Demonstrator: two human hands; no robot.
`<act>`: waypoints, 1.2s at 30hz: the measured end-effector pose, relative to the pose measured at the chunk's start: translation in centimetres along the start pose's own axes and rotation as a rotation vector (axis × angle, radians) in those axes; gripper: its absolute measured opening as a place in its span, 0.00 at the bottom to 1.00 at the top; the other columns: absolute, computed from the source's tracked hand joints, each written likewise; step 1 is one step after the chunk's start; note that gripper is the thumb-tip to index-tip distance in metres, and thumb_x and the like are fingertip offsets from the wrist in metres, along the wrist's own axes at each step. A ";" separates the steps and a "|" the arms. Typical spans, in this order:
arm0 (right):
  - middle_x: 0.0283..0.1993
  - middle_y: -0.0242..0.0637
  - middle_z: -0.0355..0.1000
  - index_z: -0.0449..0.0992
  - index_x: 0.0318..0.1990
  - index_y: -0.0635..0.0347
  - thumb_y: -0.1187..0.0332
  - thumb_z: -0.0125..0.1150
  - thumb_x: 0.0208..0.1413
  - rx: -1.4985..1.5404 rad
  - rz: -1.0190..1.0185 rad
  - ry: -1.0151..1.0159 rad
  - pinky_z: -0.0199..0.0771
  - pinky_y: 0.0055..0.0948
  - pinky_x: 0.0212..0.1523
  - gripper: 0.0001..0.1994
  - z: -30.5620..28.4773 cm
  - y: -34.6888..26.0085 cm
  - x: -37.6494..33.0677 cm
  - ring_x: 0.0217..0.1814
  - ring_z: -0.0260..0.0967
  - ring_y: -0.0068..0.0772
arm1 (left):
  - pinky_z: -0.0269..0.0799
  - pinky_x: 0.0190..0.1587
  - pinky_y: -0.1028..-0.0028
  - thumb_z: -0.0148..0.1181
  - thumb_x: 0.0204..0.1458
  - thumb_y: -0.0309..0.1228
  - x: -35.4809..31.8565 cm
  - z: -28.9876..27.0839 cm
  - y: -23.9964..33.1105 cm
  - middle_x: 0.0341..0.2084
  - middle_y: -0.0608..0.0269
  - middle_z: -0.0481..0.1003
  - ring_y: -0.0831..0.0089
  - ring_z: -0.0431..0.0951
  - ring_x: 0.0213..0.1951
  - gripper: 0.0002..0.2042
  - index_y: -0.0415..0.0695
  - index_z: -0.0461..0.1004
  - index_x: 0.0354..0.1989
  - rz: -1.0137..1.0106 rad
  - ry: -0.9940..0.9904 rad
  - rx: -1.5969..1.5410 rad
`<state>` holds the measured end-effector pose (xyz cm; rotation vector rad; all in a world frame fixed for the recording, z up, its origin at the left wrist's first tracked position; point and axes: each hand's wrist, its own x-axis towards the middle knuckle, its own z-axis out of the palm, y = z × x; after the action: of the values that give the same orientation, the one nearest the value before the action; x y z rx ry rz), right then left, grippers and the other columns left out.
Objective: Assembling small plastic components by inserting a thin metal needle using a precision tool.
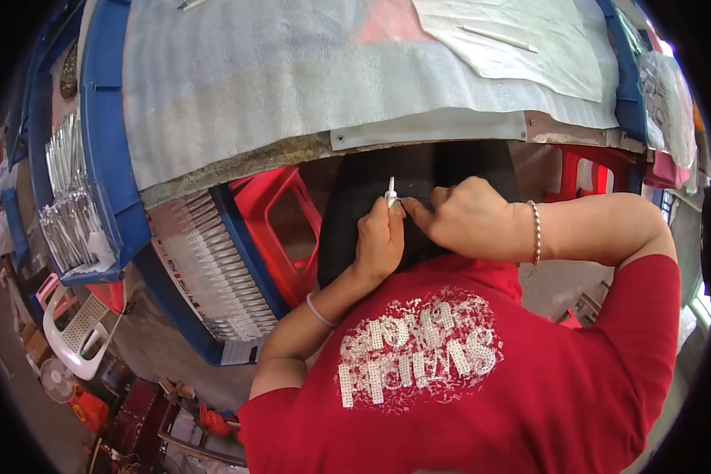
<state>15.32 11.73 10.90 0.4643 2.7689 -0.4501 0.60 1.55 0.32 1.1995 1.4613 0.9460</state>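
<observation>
My left hand [379, 243] is closed around a slim white pen-like piece [391, 192]. Its narrow tip points up, away from me, and the lower part is hidden inside the fist. Just to the right, my right hand [474, 215] is curled, with a digit reaching to the side of the white piece. Whether that hand pinches something small is too fine to make out. Both hands are over my dark-trousered lap, in front of the table's near edge.
A pale cloth covers the table [292, 79]; a white stick [498, 38] lies at its far right. At left, a blue tray [107, 158] adjoins a clear bin [75, 237] of slim silvery pieces. Below sit a blue crate [213, 276] of rowed white pieces and a red stool [280, 229].
</observation>
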 end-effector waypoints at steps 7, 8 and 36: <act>0.32 0.45 0.77 0.78 0.49 0.58 0.76 0.65 0.44 1.493 0.620 0.043 0.72 0.27 0.31 0.20 4.2 1.6 -0.6 0.29 0.73 0.29 | 0.68 0.26 0.60 0.47 0.59 0.25 0.2 0.1 -0.5 0.22 0.43 0.72 0.45 0.77 0.28 0.07 0.35 0.66 0.30 0.013 0.008 0.090; 0.33 0.45 0.77 0.78 0.49 0.59 0.76 0.65 0.44 1.408 0.537 0.155 0.72 0.26 0.31 0.20 4.9 1.0 -0.7 0.29 0.73 0.31 | 0.68 0.26 0.60 0.47 0.59 0.25 0.1 0.2 -0.7 0.22 0.43 0.72 0.45 0.77 0.28 0.07 0.35 0.66 0.30 0.010 -0.003 0.073; 0.37 0.47 0.71 0.77 0.41 0.64 0.72 0.61 0.53 0.787 0.379 0.460 0.71 0.37 0.42 0.09 1.3 -3.9 -3.6 0.39 0.71 0.48 | 0.67 0.27 0.83 0.53 0.62 0.36 -0.3 -5.5 3.4 0.30 0.69 0.69 0.84 0.70 0.26 0.15 0.37 0.74 0.48 0.042 -0.255 -0.214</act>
<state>17.44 6.87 11.93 1.3847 2.6880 -1.4889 -4.00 2.02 4.83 1.1493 1.1088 0.9151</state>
